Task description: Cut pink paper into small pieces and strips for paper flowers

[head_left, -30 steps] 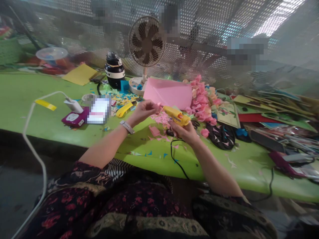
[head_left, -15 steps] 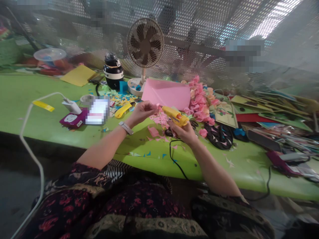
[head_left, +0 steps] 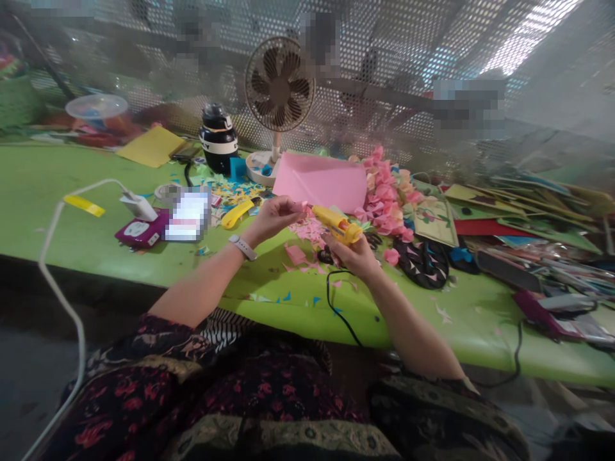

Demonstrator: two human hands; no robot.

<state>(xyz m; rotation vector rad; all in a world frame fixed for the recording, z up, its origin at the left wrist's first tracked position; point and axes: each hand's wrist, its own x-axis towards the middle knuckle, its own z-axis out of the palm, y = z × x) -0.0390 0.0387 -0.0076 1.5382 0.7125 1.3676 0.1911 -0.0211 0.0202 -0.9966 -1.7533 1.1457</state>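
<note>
My right hand grips a yellow glue gun and points its nozzle to the left. A black cord hangs from it over the table's near edge. My left hand is closed in a pinch on a small pink paper piece, held right at the gun's tip. Both hands hover above pink paper scraps on the green table. A watch sits on my left wrist.
Behind the hands lie a pink paper sheet and a heap of pink paper flowers. A small fan, a dark jar, a phone and a charger stand to the left. Coloured card sheets pile up at right.
</note>
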